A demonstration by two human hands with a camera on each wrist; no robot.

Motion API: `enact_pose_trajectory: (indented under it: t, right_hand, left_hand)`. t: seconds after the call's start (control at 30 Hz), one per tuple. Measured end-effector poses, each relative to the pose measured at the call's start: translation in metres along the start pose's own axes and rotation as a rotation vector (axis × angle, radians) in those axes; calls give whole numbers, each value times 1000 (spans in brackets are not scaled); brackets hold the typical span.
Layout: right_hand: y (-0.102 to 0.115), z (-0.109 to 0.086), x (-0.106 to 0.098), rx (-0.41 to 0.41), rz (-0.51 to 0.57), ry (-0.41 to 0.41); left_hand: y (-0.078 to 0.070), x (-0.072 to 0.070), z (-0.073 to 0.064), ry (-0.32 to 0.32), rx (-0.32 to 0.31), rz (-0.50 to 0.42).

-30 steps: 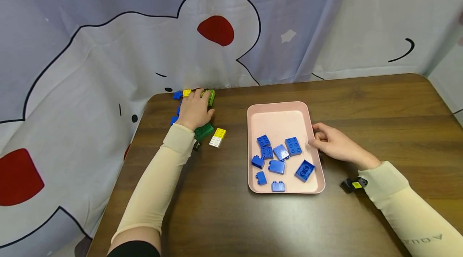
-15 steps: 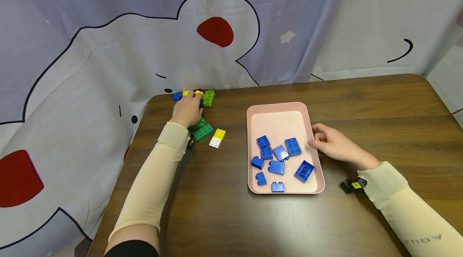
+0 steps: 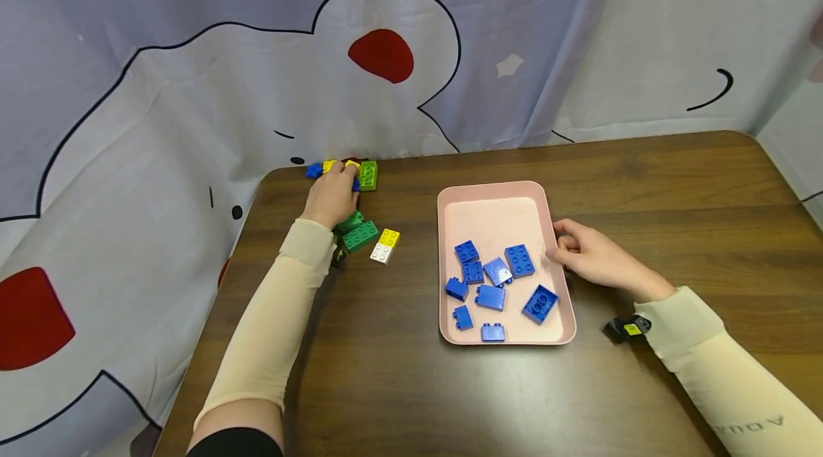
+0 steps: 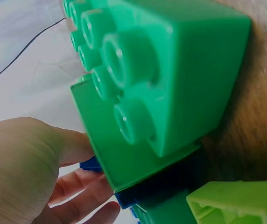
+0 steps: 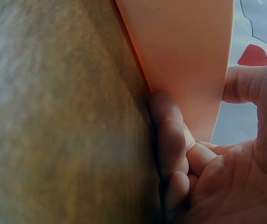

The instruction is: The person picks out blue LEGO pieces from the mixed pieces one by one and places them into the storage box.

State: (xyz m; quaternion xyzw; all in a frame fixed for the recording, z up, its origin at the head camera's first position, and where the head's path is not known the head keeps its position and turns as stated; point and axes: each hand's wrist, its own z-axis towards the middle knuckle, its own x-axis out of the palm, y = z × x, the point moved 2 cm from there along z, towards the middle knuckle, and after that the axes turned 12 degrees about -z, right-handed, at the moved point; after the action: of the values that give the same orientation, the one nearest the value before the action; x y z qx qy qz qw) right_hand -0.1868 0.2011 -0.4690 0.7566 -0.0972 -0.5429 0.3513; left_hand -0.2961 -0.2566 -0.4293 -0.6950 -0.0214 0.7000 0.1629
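At the table's far left corner my left hand (image 3: 330, 194) is among a cluster of toy building bricks. A blue brick (image 3: 356, 185) shows between its thumb and fingers, pinched there; the fingertips are partly hidden. In the left wrist view, a large green brick (image 4: 213, 70) stands close in front of that hand. My right hand (image 3: 594, 253) grips the right rim of a pink tray (image 3: 495, 218), thumb over the edge and fingers against the outer wall. Several blue bricks (image 3: 520, 260) lie scattered in the tray's nearer half.
Around the left hand are a light green brick (image 3: 368, 176), a blue star-shaped piece (image 3: 313, 171), yellow bricks (image 3: 328, 166) and dark green ones (image 3: 360, 235). A yellow brick (image 3: 388, 238) and a white brick (image 3: 381, 253) sit together nearer. A patterned curtain (image 3: 257, 93) hangs behind the table.
My left hand has shifted a little left and its fingers have drawn in, uncovering the light green and dark green bricks. The right hand and tray have stayed put.
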Motion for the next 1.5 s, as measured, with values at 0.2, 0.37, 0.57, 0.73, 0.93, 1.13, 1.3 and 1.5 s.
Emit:
enact_pose_trajectory:
  t: [0.2, 0.37, 0.57, 0.73, 0.93, 1.13, 1.3, 1.5]
  right_hand:
    - [0, 0, 0, 3, -1, 6]
    - [0, 0, -1, -8, 5, 6]
    - [1, 1, -1, -6, -4, 4]
    - [2, 1, -2, -8, -9, 3]
    - [1, 1, -2, -4, -16, 3]
    - [0, 1, -1, -1, -12, 1]
    - [-1, 1, 0, 9, -15, 4]
    - [-1, 1, 0, 13, -15, 8]
  left_hand:
    - [-12, -5, -6, -51, 43, -16]
    - [-31, -9, -13, -87, 108, -26]
    - [-59, -10, -21, -92, 175, -36]
    - [-84, -8, -28, -92, 238, -30]
    - [-112, -3, -33, -94, 300, -32]
    - [-136, 2, -38, -97, 369, -45]
    - [-148, 7, -41, -109, 427, -23]
    - [-158, 14, -44, -110, 460, 5]
